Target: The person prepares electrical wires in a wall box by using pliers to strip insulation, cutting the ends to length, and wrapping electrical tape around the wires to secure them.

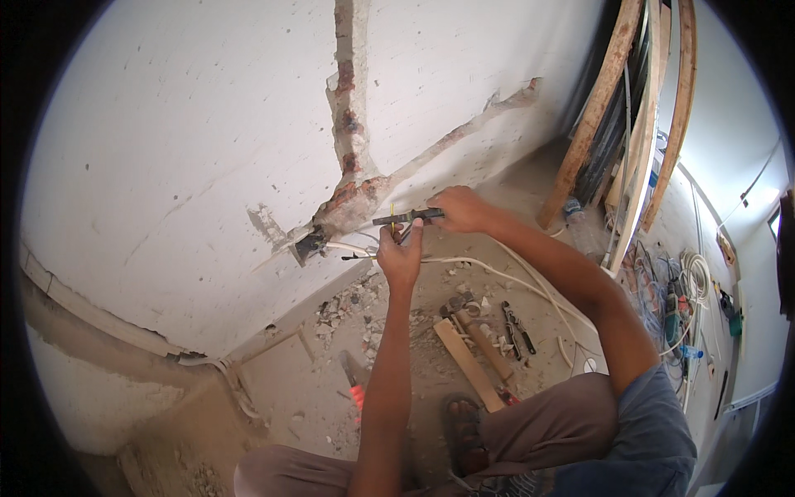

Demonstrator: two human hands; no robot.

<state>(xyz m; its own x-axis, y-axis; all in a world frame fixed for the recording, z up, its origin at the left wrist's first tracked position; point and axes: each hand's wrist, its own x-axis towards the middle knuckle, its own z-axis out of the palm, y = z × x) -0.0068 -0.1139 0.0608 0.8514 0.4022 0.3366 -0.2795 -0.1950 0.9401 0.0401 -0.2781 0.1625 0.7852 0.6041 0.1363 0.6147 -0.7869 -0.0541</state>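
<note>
Below the chased wall [207, 149], rubble and a hammer [476, 331] lie on the floor. Before the wall box [310, 244], the right hand [458, 209] grips a dark tool [406, 219]; the left hand [400, 255] pinches thin wires [392, 217], likely light, springy, best held near their tips.

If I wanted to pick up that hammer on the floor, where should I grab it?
Probably by the wooden handle of the hammer, near its free end, coming down from above. It lies flat in the dusty rubble with the metal head toward the wall, beside a wooden plank and pliers. The handle is long and straight, so fingers can wrap round it; the head looks heavier and awkward.
</note>
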